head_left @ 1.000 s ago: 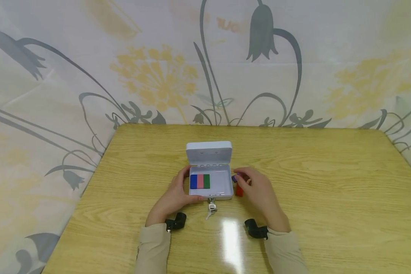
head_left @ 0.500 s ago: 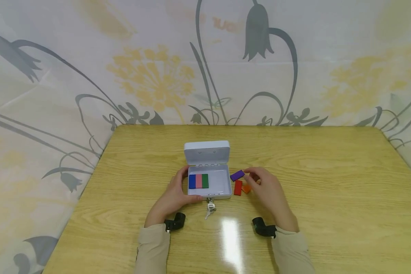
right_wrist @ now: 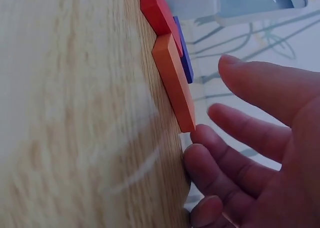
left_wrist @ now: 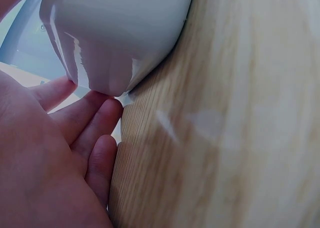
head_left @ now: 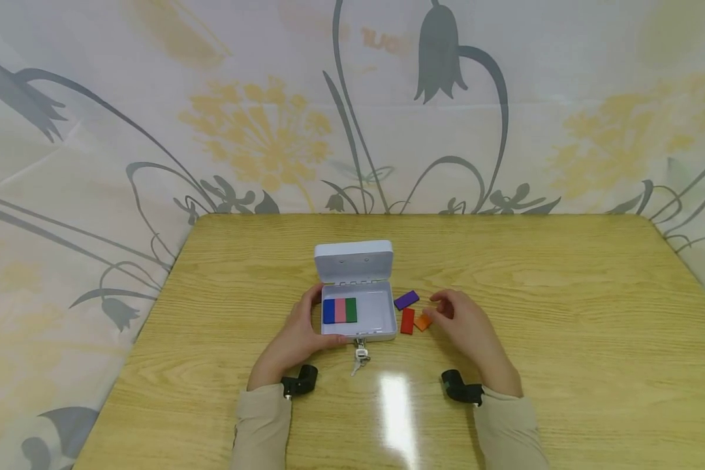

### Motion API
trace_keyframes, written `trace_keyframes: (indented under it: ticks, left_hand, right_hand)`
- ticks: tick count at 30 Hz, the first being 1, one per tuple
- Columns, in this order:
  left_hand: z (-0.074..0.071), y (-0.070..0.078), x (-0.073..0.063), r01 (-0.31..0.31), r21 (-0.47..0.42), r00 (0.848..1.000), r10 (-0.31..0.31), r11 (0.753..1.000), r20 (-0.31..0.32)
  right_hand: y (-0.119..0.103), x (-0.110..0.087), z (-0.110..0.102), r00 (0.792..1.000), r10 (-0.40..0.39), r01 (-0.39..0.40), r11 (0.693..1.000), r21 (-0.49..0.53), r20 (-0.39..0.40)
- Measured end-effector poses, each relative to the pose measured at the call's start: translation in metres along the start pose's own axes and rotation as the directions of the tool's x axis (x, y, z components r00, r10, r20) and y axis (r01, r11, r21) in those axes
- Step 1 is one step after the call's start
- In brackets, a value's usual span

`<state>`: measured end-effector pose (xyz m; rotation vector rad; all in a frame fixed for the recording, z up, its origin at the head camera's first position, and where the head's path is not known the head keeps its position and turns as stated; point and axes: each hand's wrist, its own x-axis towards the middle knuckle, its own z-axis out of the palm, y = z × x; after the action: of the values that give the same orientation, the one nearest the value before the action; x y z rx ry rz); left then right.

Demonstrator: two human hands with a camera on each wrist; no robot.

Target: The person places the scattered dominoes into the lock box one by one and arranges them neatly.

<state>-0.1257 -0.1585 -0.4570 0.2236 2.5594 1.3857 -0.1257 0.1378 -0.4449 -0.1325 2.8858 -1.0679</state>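
Observation:
In the head view a white cash box (head_left: 382, 310) stands with its lid (head_left: 354, 262) raised. Inside, at the left, a blue block (head_left: 329, 311), a pink block (head_left: 341, 311) and a green block (head_left: 351, 310) lie side by side. My left hand (head_left: 296, 336) grips the box's left side, thumb at the front and fingers round the back corner, which the left wrist view shows touching the white wall (left_wrist: 115, 42). To the right lie a purple block (head_left: 407, 300), a red block (head_left: 408, 321) and an orange block (head_left: 422, 322). My right hand (head_left: 464, 329), fingers loosely bent, hovers beside the orange block, holding nothing.
A small bunch of keys (head_left: 361, 356) hangs from the lock at the box's front. All this rests on a wood-grain table (head_left: 593, 326). Behind it hangs a flower-patterned cloth (head_left: 270, 130).
My right hand has moved away from the purple block to the right, beside the orange block, uncovering the red and orange blocks. My left hand stays at the cash box.

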Motion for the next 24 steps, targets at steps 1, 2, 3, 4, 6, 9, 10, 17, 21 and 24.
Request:
trace_keyframes:
  ticks: [1,2,3,4,6,9,10,17,21,24]
  left_hand:
    - [0.0002,-0.0004,-0.0001,0.002,-0.001,1.0,-0.002,1.0,-0.001]
    - [0.0004,-0.0006,-0.0002,0.004,0.001,1.0,-0.004,1.0,-0.001]
    - [0.0007,-0.0009,-0.0002,0.006,0.003,1.0,-0.006,1.0,0.0]
    - [0.001,-0.0012,-0.0001,0.008,0.004,1.0,-0.008,1.0,-0.001]
    - [0.0011,-0.0009,0.0001,0.011,-0.001,1.0,-0.011,1.0,-0.001]
    - [0.0005,-0.0002,0.0005,0.007,-0.007,1.0,-0.007,1.0,-0.004]
    - [0.0003,0.0003,0.0006,0.006,-0.009,1.0,-0.006,1.0,-0.004]
    - [-0.0008,0.0029,-0.0001,0.004,0.005,1.0,-0.004,1.0,-0.01]
    - [-0.0006,0.003,-0.0007,0.013,0.007,1.0,-0.013,1.0,-0.009]
    - [-0.0004,0.0028,-0.0009,0.021,0.002,1.0,-0.021,1.0,-0.007]
  right_hand:
    - [0.0004,-0.0002,0.0,1.0,0.006,-0.006,1.0,-0.005,0.008]
    - [0.0006,-0.0006,-0.0002,1.0,0.012,-0.012,1.0,-0.009,0.016]
    - [0.0008,-0.0009,-0.0003,1.0,0.017,-0.017,1.0,-0.014,0.021]
    - [0.001,-0.0012,-0.0004,0.999,0.022,-0.022,1.0,-0.015,0.028]
    - [0.0015,-0.0015,-0.0005,0.999,0.029,-0.028,0.999,-0.02,0.037]
    - [0.0013,-0.0011,-0.0004,0.998,0.03,-0.028,0.999,-0.032,0.05]
    - [0.0011,-0.0009,-0.0005,0.998,0.028,-0.026,0.999,-0.034,0.056]
    - [-0.0023,-0.0001,0.0011,0.995,0.045,-0.039,0.996,-0.077,0.084]
    - [-0.0052,-0.0008,0.0016,0.994,0.052,-0.043,0.994,-0.102,0.093]
    - [-0.0067,-0.0013,0.0021,0.994,0.048,-0.036,0.992,-0.12,0.101]
